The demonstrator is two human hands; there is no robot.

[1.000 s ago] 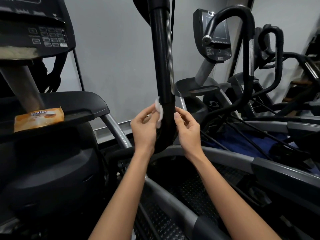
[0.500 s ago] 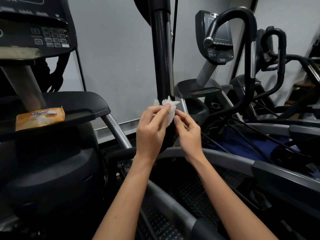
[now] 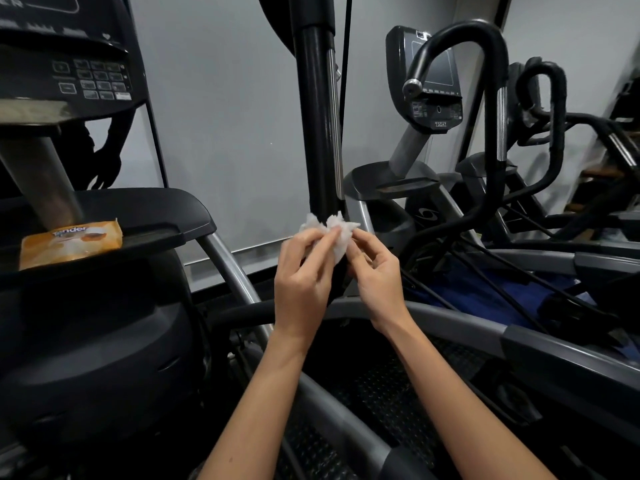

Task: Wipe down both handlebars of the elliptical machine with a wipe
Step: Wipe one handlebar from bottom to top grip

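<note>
A second earlier the left hand (image 3: 304, 271) had the wipe (image 3: 334, 230) flat against the side of the black handlebar (image 3: 317, 116). By this point the wipe was off the bar and scrunched up between both hands, right in front of the bar's lower end. Looked to me like a refold to get a clean face, so the wiping was paused. No idea if the other handlebar was done. Left fingers (image 3: 323, 242) were curled, pinching the wipe's left side. The right hand (image 3: 377, 271) pinched its right edge between thumb and forefinger, other fingers loosely curled. An orange wipes pack (image 3: 71, 242) sat on the machine's ledge (image 3: 166, 216), well off to the left.
</note>
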